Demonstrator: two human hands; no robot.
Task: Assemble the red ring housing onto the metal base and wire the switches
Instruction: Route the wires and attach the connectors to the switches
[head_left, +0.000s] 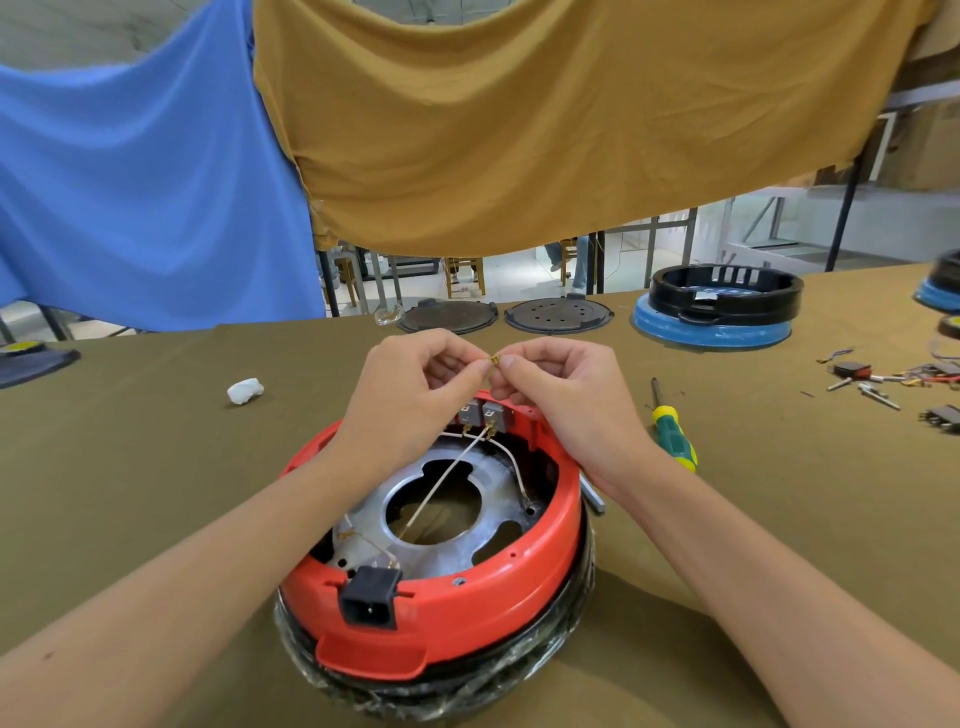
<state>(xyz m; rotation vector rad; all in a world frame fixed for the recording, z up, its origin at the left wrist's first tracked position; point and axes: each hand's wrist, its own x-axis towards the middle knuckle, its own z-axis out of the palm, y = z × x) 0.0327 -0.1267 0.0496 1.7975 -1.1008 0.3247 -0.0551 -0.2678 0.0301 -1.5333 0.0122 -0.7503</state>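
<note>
The red ring housing (519, 577) sits around the metal base (457, 499) on a black plastic-wrapped body, near me on the table. Two grey switches (480, 413) stand at its far rim with white wires (447, 475) running to them across the base. A black power socket (370, 597) is at the near rim. Above the switches, my left hand (415, 379) and my right hand (561, 384) meet and pinch a small brass wire terminal (495, 358) between their fingertips.
A green-and-yellow screwdriver (672, 434) lies right of the housing. A white wad (245, 391) lies at left. Two dark round plates (558, 314) and a black ring on a blue base (722, 306) stand at the far edge. Loose small parts (883, 379) lie far right.
</note>
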